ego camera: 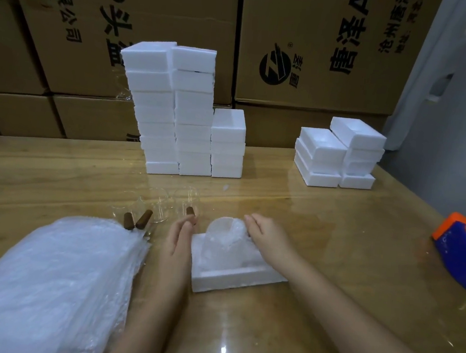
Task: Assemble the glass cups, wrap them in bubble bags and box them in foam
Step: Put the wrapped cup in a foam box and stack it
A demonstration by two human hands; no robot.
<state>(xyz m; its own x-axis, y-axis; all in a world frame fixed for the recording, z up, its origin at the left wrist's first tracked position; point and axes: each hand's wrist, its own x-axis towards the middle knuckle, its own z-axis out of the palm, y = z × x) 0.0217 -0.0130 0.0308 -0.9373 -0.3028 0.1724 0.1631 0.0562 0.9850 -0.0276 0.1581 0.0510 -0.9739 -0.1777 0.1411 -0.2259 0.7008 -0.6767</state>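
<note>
An open white foam tray (233,277) lies on the table in front of me. A glass cup wrapped in a bubble bag (224,236) sits in it and sticks up above the rim. My left hand (180,235) lies flat against the tray's left side with straight fingers. My right hand (266,232) rests with straight fingers against the right side of the wrapped cup and the tray's far edge. Three bare glass cups (158,203) with brown wooden handles (143,219) stand just beyond my left hand.
A big pile of bubble bags (46,275) fills the near left. Tall stacks of foam boxes (175,108) stand at the back centre, shorter stacks (339,152) at the back right. A blue and orange tape dispenser (463,252) sits at the right edge. Cardboard cartons line the back.
</note>
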